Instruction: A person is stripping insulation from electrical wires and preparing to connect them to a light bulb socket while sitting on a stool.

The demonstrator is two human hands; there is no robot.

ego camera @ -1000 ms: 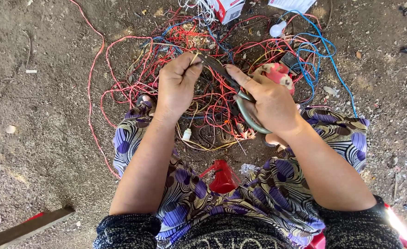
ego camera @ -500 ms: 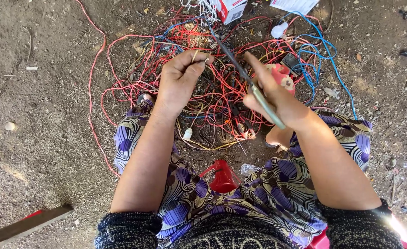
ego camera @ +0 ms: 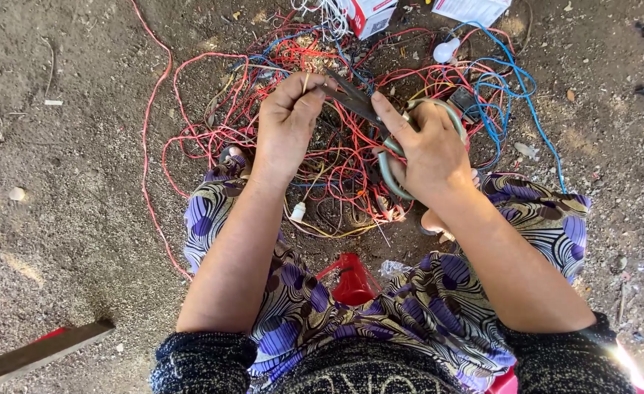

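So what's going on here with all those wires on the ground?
A person sits on bare dirt above a tangle of red, blue and yellow wires. The left hand pinches a thin yellow wire between its fingertips, and the right hand grips a pair of scissors with grey-green handles, blades pointing at that wire. A small white bulb and a red and white box lie at the far edge of the tangle.

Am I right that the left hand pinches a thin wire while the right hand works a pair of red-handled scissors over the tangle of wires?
Not quite: in the head view the scissors in the right hand have grey-green handles, not red. The left hand does pinch a thin wire over the tangle of wires.
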